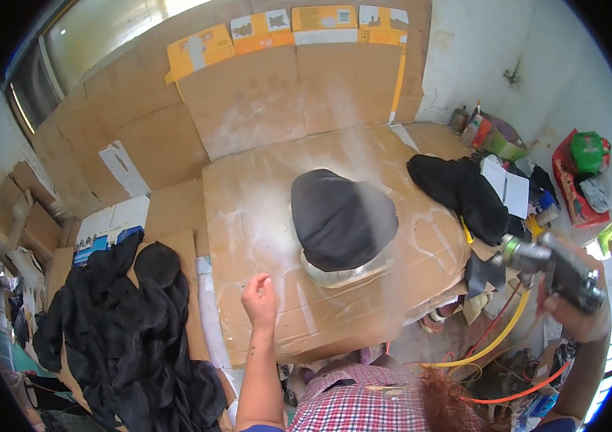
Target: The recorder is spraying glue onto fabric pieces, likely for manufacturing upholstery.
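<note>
Plainly, a spray gun [561, 270] is gripped in the right hand [572, 317], the fingers being wrapped around it, and it is held up beyond the table's right edge with its nozzle end turned toward the table. The left hand [258, 299] is raised over the near left part of the cardboard-covered table [432, 266], its fingers loosely bent; whether anything small is held there cannot be told. A rounded black piece [342, 219] is set near the middle of the table, on a pale base [345, 276] whose near edge is left showing. A whitish haze [394, 302] is seen across the piece's right side. Near the far right corner, black cloth [457, 191] is laid, with a white notebook [505, 189] just beside it. Black fabric [133, 338] is heaped at the left, and a yellow hose [504, 335] is curved below the gun.
</note>
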`<state>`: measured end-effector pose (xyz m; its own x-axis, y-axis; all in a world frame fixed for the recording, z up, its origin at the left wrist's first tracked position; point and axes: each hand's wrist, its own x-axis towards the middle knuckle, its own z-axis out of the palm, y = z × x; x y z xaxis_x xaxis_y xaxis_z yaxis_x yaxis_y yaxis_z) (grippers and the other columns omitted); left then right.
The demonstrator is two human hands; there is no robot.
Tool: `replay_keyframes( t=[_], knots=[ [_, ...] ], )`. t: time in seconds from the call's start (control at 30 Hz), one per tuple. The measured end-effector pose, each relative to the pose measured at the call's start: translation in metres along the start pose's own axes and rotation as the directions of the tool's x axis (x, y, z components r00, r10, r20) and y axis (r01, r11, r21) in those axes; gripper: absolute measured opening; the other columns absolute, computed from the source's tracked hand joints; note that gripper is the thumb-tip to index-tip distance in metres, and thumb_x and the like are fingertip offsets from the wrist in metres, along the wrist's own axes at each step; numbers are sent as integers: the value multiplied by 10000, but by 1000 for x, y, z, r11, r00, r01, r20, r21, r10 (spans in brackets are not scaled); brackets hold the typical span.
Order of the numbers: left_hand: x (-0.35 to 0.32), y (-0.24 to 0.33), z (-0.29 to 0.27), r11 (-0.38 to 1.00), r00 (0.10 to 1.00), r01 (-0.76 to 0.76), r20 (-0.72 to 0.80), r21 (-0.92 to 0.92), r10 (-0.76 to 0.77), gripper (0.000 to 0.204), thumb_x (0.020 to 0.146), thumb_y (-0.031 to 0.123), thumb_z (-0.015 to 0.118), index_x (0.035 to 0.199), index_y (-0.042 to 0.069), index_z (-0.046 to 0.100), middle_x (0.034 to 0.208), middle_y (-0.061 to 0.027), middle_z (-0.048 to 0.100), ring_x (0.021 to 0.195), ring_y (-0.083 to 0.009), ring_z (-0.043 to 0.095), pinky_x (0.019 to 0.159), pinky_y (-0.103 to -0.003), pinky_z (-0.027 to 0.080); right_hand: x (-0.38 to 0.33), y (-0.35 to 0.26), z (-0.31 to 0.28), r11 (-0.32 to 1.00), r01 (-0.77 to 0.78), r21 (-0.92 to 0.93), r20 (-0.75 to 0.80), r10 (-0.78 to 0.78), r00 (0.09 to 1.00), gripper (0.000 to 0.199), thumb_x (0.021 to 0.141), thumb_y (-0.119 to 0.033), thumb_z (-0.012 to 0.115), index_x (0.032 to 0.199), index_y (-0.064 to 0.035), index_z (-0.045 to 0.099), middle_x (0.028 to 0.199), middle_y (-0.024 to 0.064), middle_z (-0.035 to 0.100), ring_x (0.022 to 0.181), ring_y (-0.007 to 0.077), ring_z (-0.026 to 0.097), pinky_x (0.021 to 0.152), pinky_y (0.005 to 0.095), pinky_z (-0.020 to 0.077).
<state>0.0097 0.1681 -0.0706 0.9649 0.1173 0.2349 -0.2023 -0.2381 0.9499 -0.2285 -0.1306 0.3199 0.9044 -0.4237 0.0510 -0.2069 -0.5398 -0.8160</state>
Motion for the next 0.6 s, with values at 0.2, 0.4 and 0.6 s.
replay_keyframes(
  t=[0.2, 0.4, 0.6],
  knots=[
    [-5, -18, -22, 993, 993, 113, -37, -20, -114, 125, 779, 32, 585, 893, 0, 625, 814, -83, 638, 743, -159, 596, 699, -287, 477, -31, -9, 10, 978, 186, -89, 153, -172, 973, 632, 654, -176, 734, 1201, 22, 488, 744, 68, 598, 530, 139, 580, 531, 250, 470],
    [-12, -27, -26, 989, 992, 123, 11, -83, -123, 144, 772, 27, 583, 907, -2, 622, 825, -90, 642, 762, -167, 610, 728, -290, 486, -27, -51, 61, 999, -34, -36, -52, 32, 998, 651, 674, -131, 723, 1248, 14, 451, 804, 79, 594, 659, 118, 566, 606, 232, 464],
    [-14, -25, -28, 984, 987, 145, 78, -105, -137, 149, 768, 23, 582, 909, -6, 623, 823, -99, 647, 755, -176, 614, 718, -291, 489, -50, -62, 70, 997, 45, -68, 121, -36, 992, 674, 655, -134, 743, 1240, 26, 451, 848, 82, 595, 634, 129, 566, 588, 249, 469]
  ],
)
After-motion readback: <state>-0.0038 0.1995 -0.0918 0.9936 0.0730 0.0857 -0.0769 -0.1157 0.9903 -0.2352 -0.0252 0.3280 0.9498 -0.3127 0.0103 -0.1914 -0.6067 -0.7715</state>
